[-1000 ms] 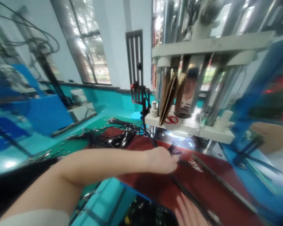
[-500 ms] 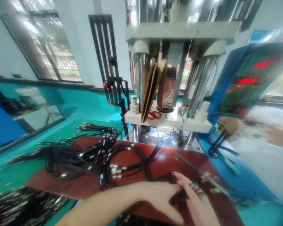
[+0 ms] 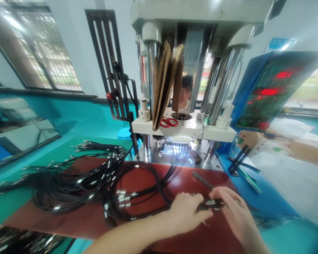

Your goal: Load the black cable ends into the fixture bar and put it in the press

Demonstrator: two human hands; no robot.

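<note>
My left hand [image 3: 187, 211] and my right hand [image 3: 234, 215] meet over the red-brown mat [image 3: 148, 183], both pinching the metal-tipped ends of a bundle of black cables [image 3: 210, 204]. The bundle loops back to the left across the mat. A big pile of black cables with silver connectors [image 3: 79, 176] lies to the left. Behind stands a vertical press machine [image 3: 185, 88] with shiny columns and a lit work area at its base.
A blue control box with red digits [image 3: 270, 91] stands at the right. Red scissors [image 3: 169, 122] and cardboard sheets [image 3: 164, 84] rest on the machine's white platform. Another person is partly seen behind the machine. A thin metal bar [image 3: 202, 180] lies on the mat.
The view swung left to centre on the machine. My left hand came back from the machine with the cable ends, and my right hand rose to grip them too.
</note>
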